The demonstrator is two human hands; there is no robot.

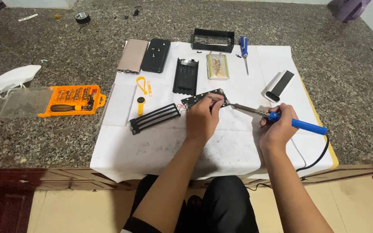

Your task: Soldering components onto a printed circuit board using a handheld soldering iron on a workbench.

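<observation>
Left hand: the left hand [201, 117] lies palm down on the white sheet [160, 146], its fingers [212, 102] pinched together over the near end of the circuit board [203, 99]; whether they grip a thin piece there or only press on the board cannot be told.
Right hand: the right hand [277, 127] is closed around the blue handle of the soldering iron [281, 118], held like a pen.
Soldering iron: its metal shaft points left, the tip reaching the right end of the circuit board, just beside the left fingertips; a black cord [316, 157] runs from the handle over the worktop edge.
Circuit board: a narrow dark strip lying slantwise at the middle of the sheet, joined by short wires to a black ribbed frame [154, 117] on its left.
Farther on the sheet: a black casing tray [185, 76], a silver flat battery pack [217, 66], a blue-handled screwdriver [244, 49], a black open box [213, 39], a black cover [156, 55], a beige cover [133, 56], yellow pry tools [141, 92] and a white-and-black block [278, 85].
Worktop: speckled stone worktop [44, 142]; well to the left, an orange bit set [72, 100] and a white face mask [14, 77].
</observation>
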